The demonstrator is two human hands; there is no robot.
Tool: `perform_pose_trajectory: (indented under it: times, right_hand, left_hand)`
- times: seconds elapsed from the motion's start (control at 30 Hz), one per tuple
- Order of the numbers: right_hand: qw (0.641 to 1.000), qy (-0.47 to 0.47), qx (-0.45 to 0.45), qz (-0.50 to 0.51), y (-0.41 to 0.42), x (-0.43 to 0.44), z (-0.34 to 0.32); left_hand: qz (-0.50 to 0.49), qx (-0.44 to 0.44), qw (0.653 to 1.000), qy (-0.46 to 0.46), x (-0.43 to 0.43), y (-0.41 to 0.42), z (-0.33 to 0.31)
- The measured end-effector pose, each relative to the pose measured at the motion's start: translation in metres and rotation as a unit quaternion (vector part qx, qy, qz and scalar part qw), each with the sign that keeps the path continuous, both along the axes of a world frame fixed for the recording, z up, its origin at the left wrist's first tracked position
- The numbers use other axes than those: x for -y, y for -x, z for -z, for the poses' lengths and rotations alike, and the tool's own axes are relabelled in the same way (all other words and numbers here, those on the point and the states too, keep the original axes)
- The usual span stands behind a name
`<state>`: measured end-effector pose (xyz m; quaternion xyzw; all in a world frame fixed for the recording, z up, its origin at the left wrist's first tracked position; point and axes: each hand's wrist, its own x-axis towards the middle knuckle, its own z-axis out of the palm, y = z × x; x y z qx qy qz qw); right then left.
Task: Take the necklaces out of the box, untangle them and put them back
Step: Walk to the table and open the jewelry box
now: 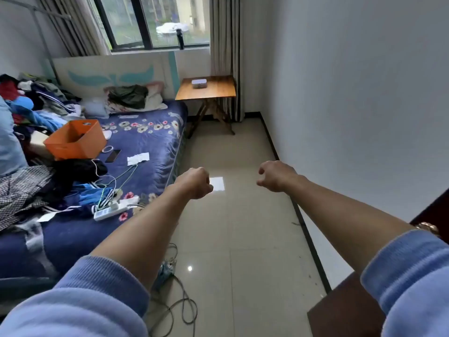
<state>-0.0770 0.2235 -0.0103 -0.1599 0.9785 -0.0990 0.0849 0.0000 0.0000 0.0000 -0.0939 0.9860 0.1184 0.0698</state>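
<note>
Basically nothing's been touched yet, as far as one can judge. Both arms are stretched out in front over the floor (243,227), sleeves pushed up to the elbows, prob. to keep the cuffs clear of fine chains later. Left hand (196,182) is curled into a loose fist w/ nothing in it; right hand (275,176) is likewise curled, fingers tucked under, also holding nothing. Neither is near anything it could grab, so the pose reads as walking or a start gesture, not a grip

The box (199,83) sits well ahead, on the small wooden desk (206,92) by the window, between the bed (145,147) and the curtain (224,57). It's pale, low and looks shut; too far and small to tell if there's a lid catch. Necklaces aren't visible at all, so presumably they're inside. It's alone on the desk top, which gives bare wood around it for laying chains out flat, likely why it was put there and not on the bed

The bed on the left is cluttered: clothes, an orange bin (75,139), a power strip (110,210) w/ cables, a phone. Poor spot for thin chains, they'd snag or get lost in the fabric

Next step, by my reckoning: cross the floor to the desk, then open the box. Watch the loose cable (179,305) on the floor near the feet, trip risk. Task is at the very beginning, approx. nothing done
</note>
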Motion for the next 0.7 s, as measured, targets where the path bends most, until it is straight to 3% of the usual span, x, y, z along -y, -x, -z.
perform_pose_trajectory:
  times: [0.47,0.7]
  right_hand:
    - [0.998,-0.019,0.048,0.029,0.165,0.071,0.014]
    - [0.997,-0.021,0.069,0.017,0.289,0.092,0.039]
  left_hand:
    - [0.008,0.051,0.998,-0.020,0.080,0.174,0.031]
    - [-0.004,0.074,0.997,-0.032,0.100,0.293,0.051]
